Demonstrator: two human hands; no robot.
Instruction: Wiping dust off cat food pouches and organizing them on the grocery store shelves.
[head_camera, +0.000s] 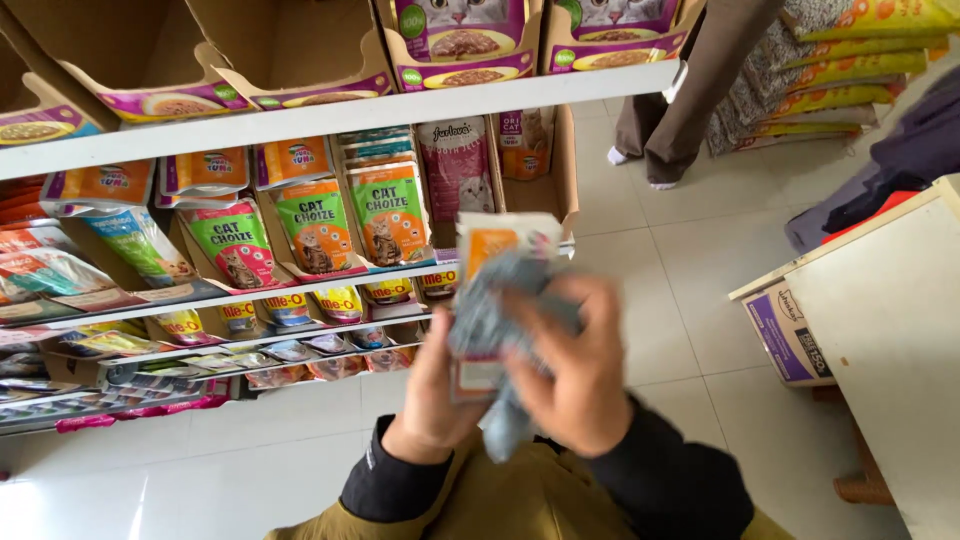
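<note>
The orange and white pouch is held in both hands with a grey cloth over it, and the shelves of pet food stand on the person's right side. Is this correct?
Not quite: the head view shows the shelves on the person's left side. The rest holds: the left hand and right hand hold the orange and white pouch with the grey cloth over it.

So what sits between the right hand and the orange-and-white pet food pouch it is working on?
In the head view, a crumpled grey cloth lies between the right hand and the orange-and-white pouch, pressed against its front; the left hand grips the pouch's lower edge.
</note>
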